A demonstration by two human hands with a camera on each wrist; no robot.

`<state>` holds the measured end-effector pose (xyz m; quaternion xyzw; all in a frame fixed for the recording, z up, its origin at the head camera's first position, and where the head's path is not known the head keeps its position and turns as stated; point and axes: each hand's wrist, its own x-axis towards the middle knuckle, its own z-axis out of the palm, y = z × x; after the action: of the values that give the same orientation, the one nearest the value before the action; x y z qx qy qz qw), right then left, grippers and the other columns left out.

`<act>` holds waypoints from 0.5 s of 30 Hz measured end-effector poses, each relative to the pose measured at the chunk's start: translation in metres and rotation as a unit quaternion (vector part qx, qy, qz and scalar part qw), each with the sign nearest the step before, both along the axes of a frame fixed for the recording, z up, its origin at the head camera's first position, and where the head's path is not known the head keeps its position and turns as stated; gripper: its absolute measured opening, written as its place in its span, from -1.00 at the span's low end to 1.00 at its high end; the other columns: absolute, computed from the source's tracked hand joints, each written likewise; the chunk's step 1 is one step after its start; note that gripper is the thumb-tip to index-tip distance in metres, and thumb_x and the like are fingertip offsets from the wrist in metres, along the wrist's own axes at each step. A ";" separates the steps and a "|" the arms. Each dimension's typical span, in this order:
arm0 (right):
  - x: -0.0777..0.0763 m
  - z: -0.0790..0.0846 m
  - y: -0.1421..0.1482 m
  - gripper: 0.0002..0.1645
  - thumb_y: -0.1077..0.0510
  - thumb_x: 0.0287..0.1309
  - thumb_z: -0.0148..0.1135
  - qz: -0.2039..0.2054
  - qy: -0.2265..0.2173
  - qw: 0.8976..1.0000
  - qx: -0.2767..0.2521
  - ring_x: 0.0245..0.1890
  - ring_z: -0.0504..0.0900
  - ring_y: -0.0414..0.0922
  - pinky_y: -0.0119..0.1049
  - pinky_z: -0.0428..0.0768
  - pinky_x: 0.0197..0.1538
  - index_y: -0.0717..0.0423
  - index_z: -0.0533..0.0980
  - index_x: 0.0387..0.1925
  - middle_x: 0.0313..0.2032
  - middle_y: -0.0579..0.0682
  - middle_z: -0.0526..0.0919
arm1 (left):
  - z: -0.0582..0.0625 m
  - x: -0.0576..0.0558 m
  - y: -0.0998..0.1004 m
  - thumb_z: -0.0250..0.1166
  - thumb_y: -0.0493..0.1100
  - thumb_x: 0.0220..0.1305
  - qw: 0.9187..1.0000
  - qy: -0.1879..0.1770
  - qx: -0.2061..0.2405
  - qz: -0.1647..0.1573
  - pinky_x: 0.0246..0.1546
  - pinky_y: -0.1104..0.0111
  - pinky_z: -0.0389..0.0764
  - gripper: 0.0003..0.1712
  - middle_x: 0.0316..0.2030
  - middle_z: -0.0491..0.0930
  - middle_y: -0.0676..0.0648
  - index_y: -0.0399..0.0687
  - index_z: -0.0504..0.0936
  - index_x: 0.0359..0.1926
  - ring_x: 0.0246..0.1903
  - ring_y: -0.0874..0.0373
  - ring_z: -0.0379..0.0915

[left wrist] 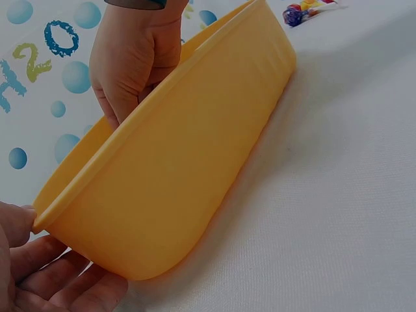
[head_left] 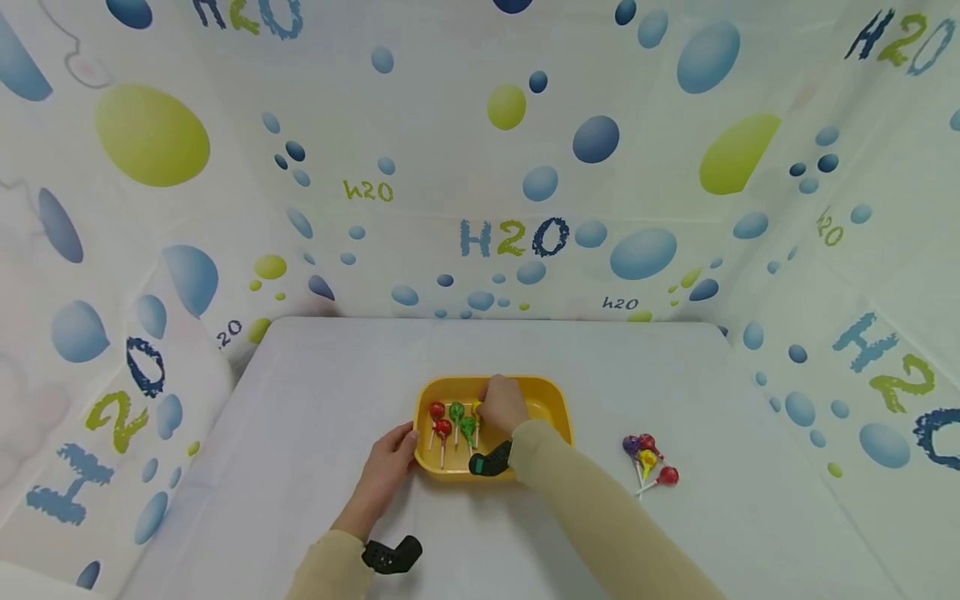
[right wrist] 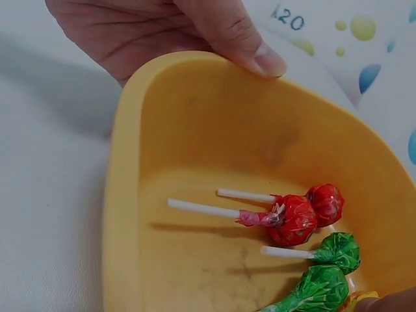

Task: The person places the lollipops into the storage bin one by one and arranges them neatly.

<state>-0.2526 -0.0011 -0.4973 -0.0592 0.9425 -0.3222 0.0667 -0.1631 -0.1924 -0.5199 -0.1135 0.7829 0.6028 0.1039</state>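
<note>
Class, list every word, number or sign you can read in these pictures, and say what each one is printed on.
"H2O" in blue and green capitals: on the bubble-patterned back wall, and repeated large on both side walls.
"h2o" in small letters: on the same back wall, in green and in dark blue.
"20": the end of one such print, seen behind the yellow tray in the right wrist view.
Lollipops in the tray: wrapper print too small to read.
</note>
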 end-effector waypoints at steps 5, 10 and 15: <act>0.001 0.003 0.001 -0.88 0.39 0.14 0.38 0.002 -0.001 1.000 0.002 -0.22 0.69 0.07 -0.07 0.73 -0.12 0.35 0.69 -0.25 -0.10 0.26 0.76 | 0.001 0.000 0.000 -0.08 -0.06 0.65 1.000 -0.001 -0.001 0.002 0.16 0.16 0.70 -0.41 0.40 0.37 -0.40 -0.36 0.26 0.49 0.20 -0.12 0.53; 0.003 0.005 0.001 -0.83 0.39 0.15 0.38 0.000 -0.009 1.000 0.003 -0.17 0.71 0.09 -0.03 0.75 -0.06 0.36 0.69 -0.19 -0.08 0.27 0.75 | 0.001 0.000 0.001 -0.08 -0.06 0.65 1.000 -0.004 -0.003 0.003 0.15 0.16 0.70 -0.40 0.40 0.37 -0.40 -0.36 0.25 0.49 0.21 -0.13 0.52; 0.003 0.006 0.002 -0.84 0.37 0.15 0.40 0.001 -0.005 1.000 0.004 -0.17 0.72 0.10 -0.02 0.75 -0.05 0.37 0.69 -0.21 -0.09 0.26 0.76 | 0.000 0.000 0.001 -0.08 -0.07 0.65 1.000 -0.008 0.000 0.004 0.18 0.14 0.68 -0.41 0.41 0.36 -0.39 -0.33 0.25 0.50 0.22 -0.13 0.51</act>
<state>-0.2493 0.0009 -0.4912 -0.0582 0.9434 -0.3185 0.0720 -0.1634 -0.1917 -0.5199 -0.1215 0.7818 0.6021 0.1075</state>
